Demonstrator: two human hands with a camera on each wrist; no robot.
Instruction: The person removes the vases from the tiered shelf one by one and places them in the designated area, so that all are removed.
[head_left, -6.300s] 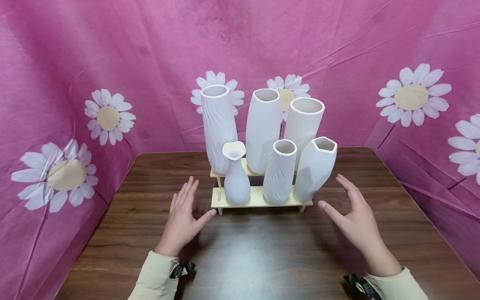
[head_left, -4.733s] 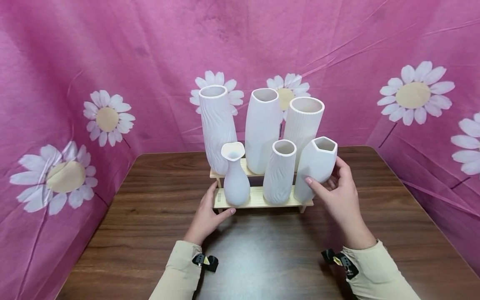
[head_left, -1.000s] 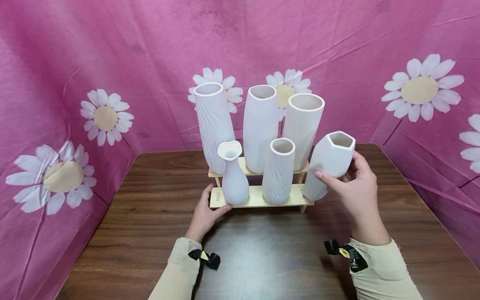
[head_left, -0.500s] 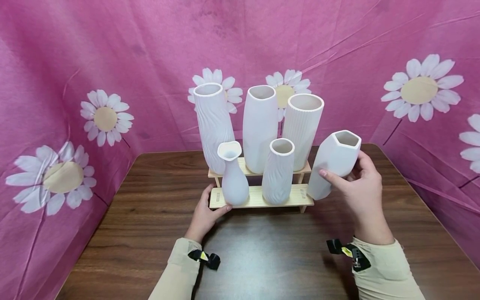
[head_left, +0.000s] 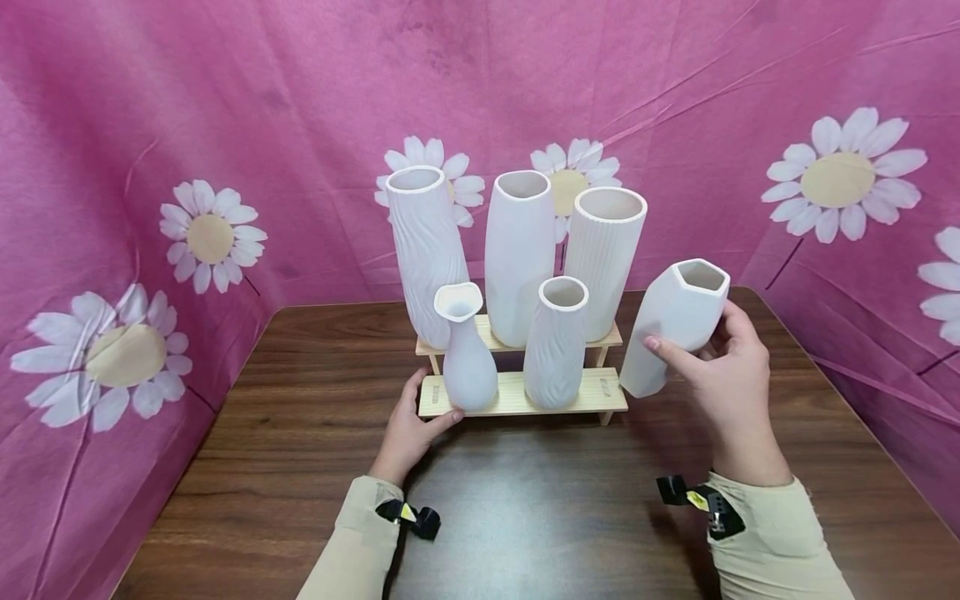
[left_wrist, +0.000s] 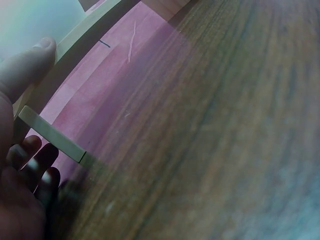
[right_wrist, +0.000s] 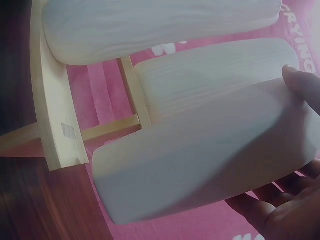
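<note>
My right hand (head_left: pixel 729 383) grips a white faceted vase (head_left: pixel 675 321) with a five-sided mouth, thumb on the front and fingers round the far side. The vase leans right, just off the right end of a two-step wooden stand (head_left: pixel 592 393). In the right wrist view the vase's base (right_wrist: pixel 112 185) is beside the shelf end, apart from it. My left hand (head_left: pixel 408 433) holds the stand's left end, thumb at the front edge of the lower shelf. On that shelf stand a small flared-neck vase (head_left: pixel 470 367) and a short wavy vase (head_left: pixel 557 350).
Three taller white vases stand on the upper step: a wavy one (head_left: pixel 429 258), a smooth one (head_left: pixel 519 267) and a ribbed one (head_left: pixel 606 258). The stand is on a dark wood table (head_left: pixel 525 508). A pink flowered cloth (head_left: pixel 315 150) hangs behind and at both sides.
Both hands came in from beside the stand and took hold of it and the faceted vase. The right hand has since lifted that vase off the lower shelf and moved it right.
</note>
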